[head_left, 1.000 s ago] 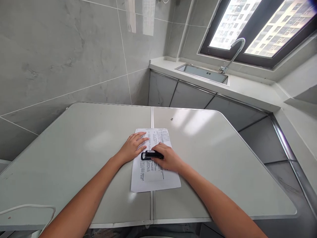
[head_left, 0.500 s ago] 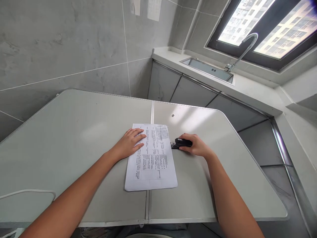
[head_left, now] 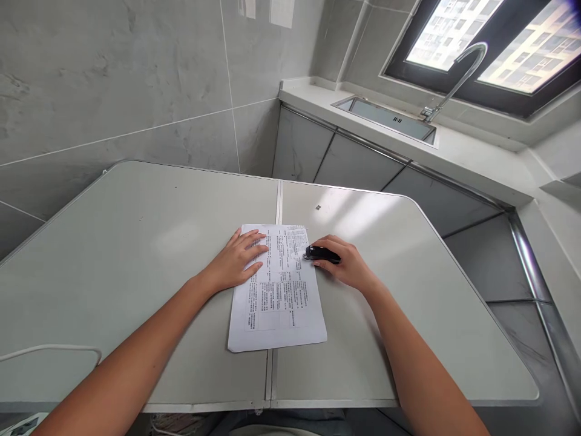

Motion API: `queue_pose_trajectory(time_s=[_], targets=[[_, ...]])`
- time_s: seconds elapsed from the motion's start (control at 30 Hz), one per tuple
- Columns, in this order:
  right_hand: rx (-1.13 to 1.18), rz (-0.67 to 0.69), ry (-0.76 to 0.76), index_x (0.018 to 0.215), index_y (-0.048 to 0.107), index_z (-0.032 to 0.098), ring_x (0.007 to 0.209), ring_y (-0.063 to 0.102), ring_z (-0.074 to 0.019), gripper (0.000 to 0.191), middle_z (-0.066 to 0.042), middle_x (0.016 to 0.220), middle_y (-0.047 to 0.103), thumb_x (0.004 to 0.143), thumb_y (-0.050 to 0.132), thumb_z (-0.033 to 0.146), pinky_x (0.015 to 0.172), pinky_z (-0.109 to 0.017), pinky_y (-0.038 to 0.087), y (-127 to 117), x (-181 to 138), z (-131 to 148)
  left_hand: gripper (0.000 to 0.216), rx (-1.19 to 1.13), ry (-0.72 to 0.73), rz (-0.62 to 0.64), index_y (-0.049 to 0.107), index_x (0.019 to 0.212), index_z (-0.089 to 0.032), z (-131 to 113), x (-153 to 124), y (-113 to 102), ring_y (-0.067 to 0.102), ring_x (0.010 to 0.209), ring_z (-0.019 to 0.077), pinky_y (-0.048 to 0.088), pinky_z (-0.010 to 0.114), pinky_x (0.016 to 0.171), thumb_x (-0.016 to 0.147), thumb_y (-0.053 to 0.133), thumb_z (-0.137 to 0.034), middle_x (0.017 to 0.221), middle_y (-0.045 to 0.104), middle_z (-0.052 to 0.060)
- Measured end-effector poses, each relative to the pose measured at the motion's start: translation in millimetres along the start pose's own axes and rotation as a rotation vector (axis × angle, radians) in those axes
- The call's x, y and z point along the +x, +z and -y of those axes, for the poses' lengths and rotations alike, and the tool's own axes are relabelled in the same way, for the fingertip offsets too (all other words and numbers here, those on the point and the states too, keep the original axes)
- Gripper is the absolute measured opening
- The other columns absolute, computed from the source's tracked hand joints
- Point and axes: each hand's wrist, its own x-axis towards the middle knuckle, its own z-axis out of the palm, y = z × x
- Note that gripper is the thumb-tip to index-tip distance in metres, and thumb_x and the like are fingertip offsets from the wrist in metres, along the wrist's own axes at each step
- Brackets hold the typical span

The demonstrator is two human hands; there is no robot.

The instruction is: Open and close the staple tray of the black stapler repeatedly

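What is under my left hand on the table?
The left hand lies flat on the printed paper, which rests on the table. It hides the print near the sheet's upper left. The right hand holds a black stapler at the paper's upper right edge.

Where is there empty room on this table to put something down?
The table is bare left of the paper, out to the wall, and right of the right hand, out to its edge. The middle is crowded: left hand on the paper, right hand holding the stapler at its edge.
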Motion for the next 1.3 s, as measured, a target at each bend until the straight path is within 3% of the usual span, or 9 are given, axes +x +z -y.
queue_pose_trajectory(time_s=[0.13,0.33,0.53,1.3], targets=[[0.001,-0.029,-0.017,0.125,0.067,0.030,0.098,0.065,-0.0270,0.028,-0.006,0.108,0.075,0.098,0.063,0.032,0.086,-0.045,0.056,6.9,0.9,3.4,0.048,-0.010,0.089,0.054,0.061,0.141,-0.028,-22.1,2.4,6.4,0.036,0.152,0.0319,0.015,0.066,0.127,0.096,0.051,-0.015,0.154,0.054,0.008],[-0.009,-0.054,-0.060,0.138,0.063,0.031,0.102,0.063,-0.0276,0.037,-0.007,0.119,0.073,0.101,0.058,0.034,0.095,-0.049,0.053,20.1,2.2,6.2,0.054,0.013,0.150,0.116,0.048,0.153,-0.034,-44.5,3.4,16.9,0.033,0.154,0.0355,0.020,0.068,0.124,0.100,0.055,-0.029,0.166,0.037,0.009],[-0.027,-0.029,-0.074,0.146,0.058,0.034,0.100,0.061,-0.0273,0.042,-0.008,0.117,0.072,0.104,0.053,0.033,0.092,-0.050,0.053,25.1,3.3,8.7,0.055,0.028,0.111,0.097,0.047,0.154,-0.039,-46.0,0.7,17.7,0.034,0.152,0.0375,0.020,0.071,0.122,0.100,0.055,-0.030,0.166,0.037,0.007],[-0.208,-0.008,-0.019,0.136,0.066,0.033,0.098,0.056,-0.0290,0.035,-0.007,0.109,0.072,0.103,0.052,0.029,0.086,-0.047,0.046,33.3,5.5,23.1,0.057,0.062,0.115,0.126,0.045,0.155,-0.036,-46.7,-0.5,21.7,0.033,0.151,0.0406,0.018,0.074,0.120,0.099,0.054,-0.030,0.167,0.035,0.007]])
